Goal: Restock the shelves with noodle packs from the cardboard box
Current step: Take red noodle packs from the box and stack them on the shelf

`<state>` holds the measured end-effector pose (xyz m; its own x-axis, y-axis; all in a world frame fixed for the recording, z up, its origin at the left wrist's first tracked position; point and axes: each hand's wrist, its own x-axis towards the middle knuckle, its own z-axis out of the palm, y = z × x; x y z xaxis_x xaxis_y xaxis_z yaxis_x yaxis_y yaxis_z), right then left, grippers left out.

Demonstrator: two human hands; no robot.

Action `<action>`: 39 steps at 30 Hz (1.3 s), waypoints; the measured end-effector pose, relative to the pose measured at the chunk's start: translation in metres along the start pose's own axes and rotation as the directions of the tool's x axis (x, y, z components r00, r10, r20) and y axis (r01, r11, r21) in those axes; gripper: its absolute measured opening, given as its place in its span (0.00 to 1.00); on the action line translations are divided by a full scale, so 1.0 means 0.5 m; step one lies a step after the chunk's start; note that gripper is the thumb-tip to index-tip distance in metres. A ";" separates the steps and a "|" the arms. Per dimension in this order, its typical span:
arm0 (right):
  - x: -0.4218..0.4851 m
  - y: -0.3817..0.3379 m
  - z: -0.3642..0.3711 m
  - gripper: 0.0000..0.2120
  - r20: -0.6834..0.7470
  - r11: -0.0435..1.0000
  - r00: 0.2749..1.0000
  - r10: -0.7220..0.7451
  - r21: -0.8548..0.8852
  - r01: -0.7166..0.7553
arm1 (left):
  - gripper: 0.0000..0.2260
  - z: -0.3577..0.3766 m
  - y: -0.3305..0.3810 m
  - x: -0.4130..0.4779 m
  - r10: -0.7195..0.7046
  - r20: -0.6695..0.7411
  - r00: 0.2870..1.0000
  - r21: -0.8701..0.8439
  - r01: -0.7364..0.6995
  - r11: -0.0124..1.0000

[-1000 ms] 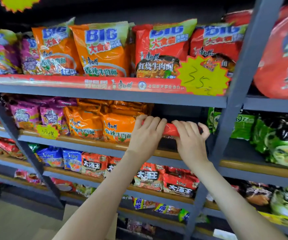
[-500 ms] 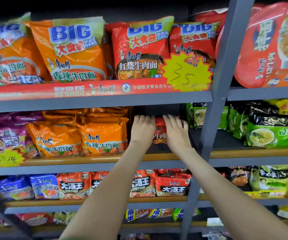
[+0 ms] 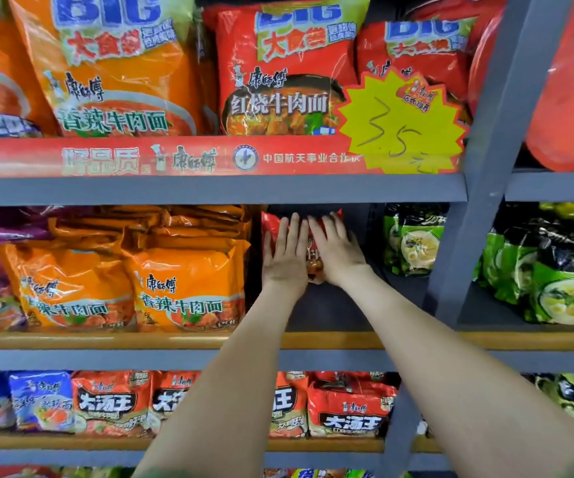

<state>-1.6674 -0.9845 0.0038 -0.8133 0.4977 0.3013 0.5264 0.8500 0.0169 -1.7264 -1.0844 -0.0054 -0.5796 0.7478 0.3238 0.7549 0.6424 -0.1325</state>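
Observation:
A red noodle pack [image 3: 314, 268] stands upright deep in the gap on the second shelf [image 3: 330, 313], between orange packs and green packs. My left hand [image 3: 286, 262] lies flat against its left half, fingers stretched upward. My right hand [image 3: 340, 255] presses its right half the same way. Most of the pack is hidden behind both hands; only its top corners and a strip between the palms show. The cardboard box is out of view.
Orange noodle packs [image 3: 185, 291] fill the shelf left of the gap, green packs [image 3: 413, 243] sit to its right. A grey upright post [image 3: 478, 201] divides the bays. Big orange and red packs [image 3: 278, 81] line the shelf above, more red packs [image 3: 351, 412] the one below.
Both hands have pushed the red pack further back into the shelf gap and stood it upright, with fingers flattening over its front. The camera has moved closer to the shelf.

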 end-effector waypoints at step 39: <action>0.117 -0.004 0.094 0.44 0.105 0.979 0.988 0.113 -0.180 -0.093 | 0.28 0.071 -0.002 0.135 -0.100 0.231 0.968 -0.088 0.123 0.988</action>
<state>-1.7277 -0.9489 -0.0234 -0.7701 0.6058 0.1999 0.6356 0.7553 0.1598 -1.7771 -1.0289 -0.0165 -0.7073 0.6983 0.1100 0.7019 0.7123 -0.0085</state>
